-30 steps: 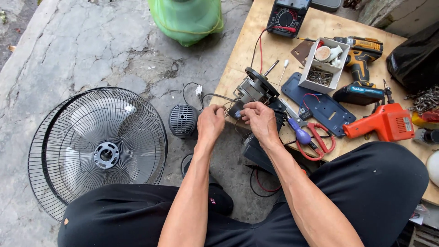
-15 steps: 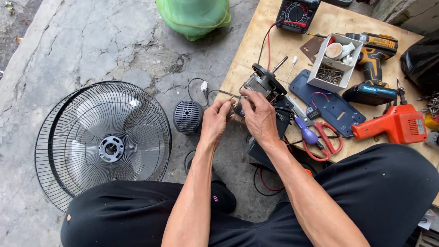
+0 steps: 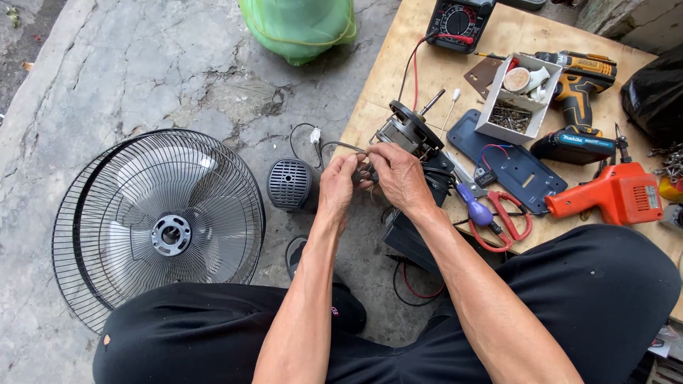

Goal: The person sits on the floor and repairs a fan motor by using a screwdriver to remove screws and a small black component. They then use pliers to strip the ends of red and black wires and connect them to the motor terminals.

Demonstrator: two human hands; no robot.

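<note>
Your site: outdoor repair workshop. Cracked concrete floor (image 3: pixel 142 71); low wooden worktop (image 3: pixel 512 35) with multimeter (image 3: pixel 459 21), cordless drill (image 3: pixel 576 92), screw box (image 3: pixel 516 107); 2 fan grilles (image 3: pixel 160 227).

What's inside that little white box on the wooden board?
The white box has two compartments: dark screws fill the nearer one, and a round roll with white bits sits in the farther one. Whatever lies beneath them is covered.

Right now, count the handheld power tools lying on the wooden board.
2: a yellow-and-black cordless drill beside the white parts box, and an orange pistol-shaped tool nearer the person's knee. Others may lie beyond the frame's right edge.
</note>
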